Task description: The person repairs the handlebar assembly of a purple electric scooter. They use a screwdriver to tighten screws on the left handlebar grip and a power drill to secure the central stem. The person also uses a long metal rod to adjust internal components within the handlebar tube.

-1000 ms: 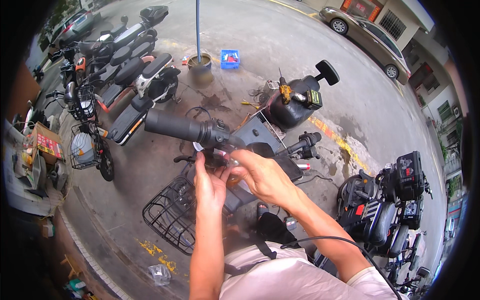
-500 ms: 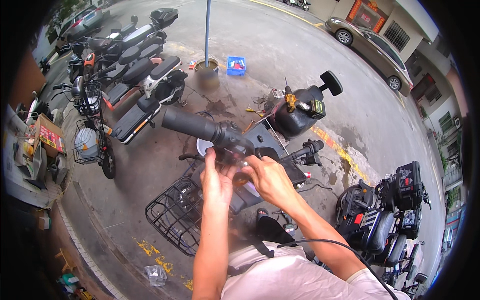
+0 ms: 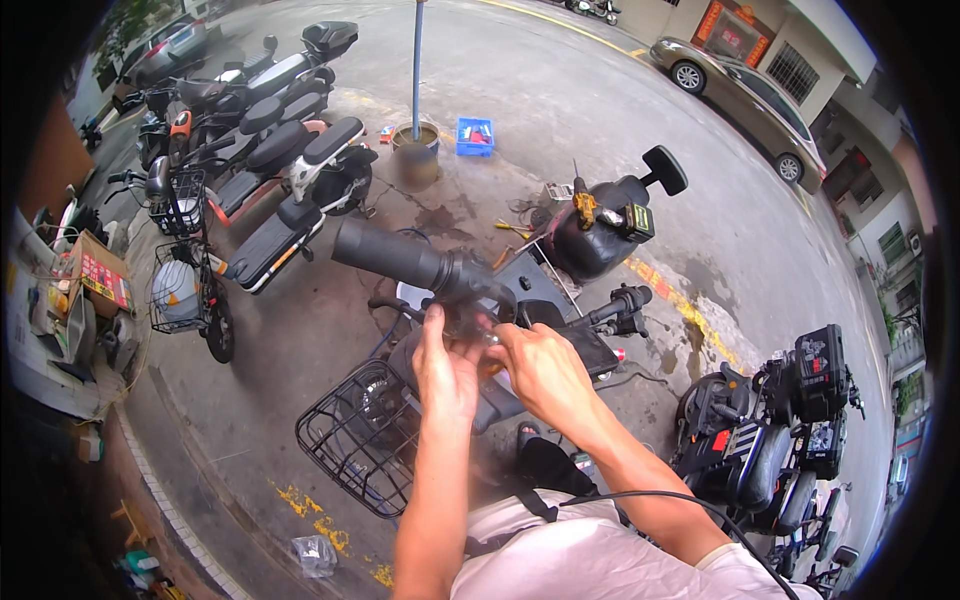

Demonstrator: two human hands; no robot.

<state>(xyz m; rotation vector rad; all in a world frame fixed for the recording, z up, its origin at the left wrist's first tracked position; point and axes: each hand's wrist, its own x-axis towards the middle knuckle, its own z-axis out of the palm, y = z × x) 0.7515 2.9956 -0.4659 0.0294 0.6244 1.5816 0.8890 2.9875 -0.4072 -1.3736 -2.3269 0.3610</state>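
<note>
A scooter's thick black handlebar grip [image 3: 385, 255] angles across the middle, joined to a dark fitting [image 3: 462, 280]. Beneath it, my left hand [image 3: 445, 370] has its palm upturned and fingers curled around the blurred underside of that fitting, thumb raised along it. My right hand [image 3: 540, 365] meets it from the right, fingertips pinched on a small silver part [image 3: 491, 338], too blurred to name. Below and left is the scooter's black wire basket [image 3: 335, 430]. Beyond the handlebar, a yellow drill [image 3: 585, 208] lies on the black seat [image 3: 590, 245].
Parked scooters stand at left [image 3: 270, 240] and lower right [image 3: 760, 450]. A blue crate [image 3: 475, 135] is beside a pole in a bucket [image 3: 416, 150]. A car [image 3: 740, 100] is at upper right. Cardboard boxes [image 3: 105, 275] are piled far left; a foot shows below my hands.
The handlebar grip and both hands have shifted right and a little down in the view, along with a slight shift of the whole scene. Both hands stay on the fitting.
</note>
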